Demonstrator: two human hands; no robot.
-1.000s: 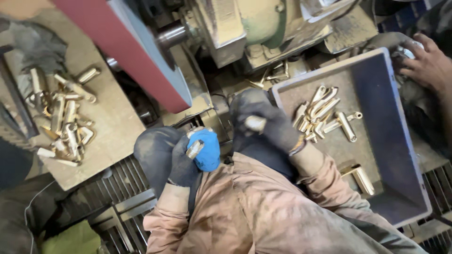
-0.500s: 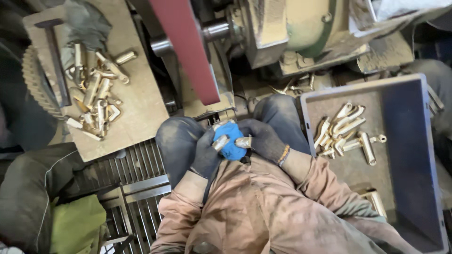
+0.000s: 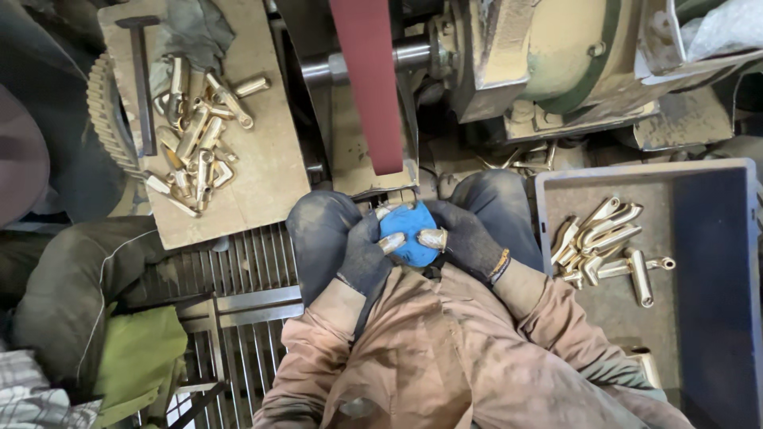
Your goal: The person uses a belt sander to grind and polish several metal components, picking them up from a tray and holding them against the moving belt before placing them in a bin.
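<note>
Both my hands wear dark work gloves and meet in front of my chest, between my knees. My left hand [image 3: 362,254] grips a small brass part [image 3: 391,242] against a blue pad [image 3: 408,233] on its fingers. My right hand [image 3: 469,238] pinches the other end of the brass part [image 3: 433,237] at the pad's right side. Just above my hands runs the red sanding belt [image 3: 367,79] of a grinding machine.
A grey plastic bin [image 3: 715,262] at right holds several brass parts [image 3: 608,242]. A wooden board [image 3: 262,159] at upper left carries more brass parts [image 3: 195,131] and a hammer [image 3: 143,79]. The green machine housing [image 3: 548,56] sits above. A metal floor grate [image 3: 238,310] lies below left.
My right hand came back from the bin with a brass part and joined my left hand at the blue pad. The view shifted, so the belt now sits above my hands.
</note>
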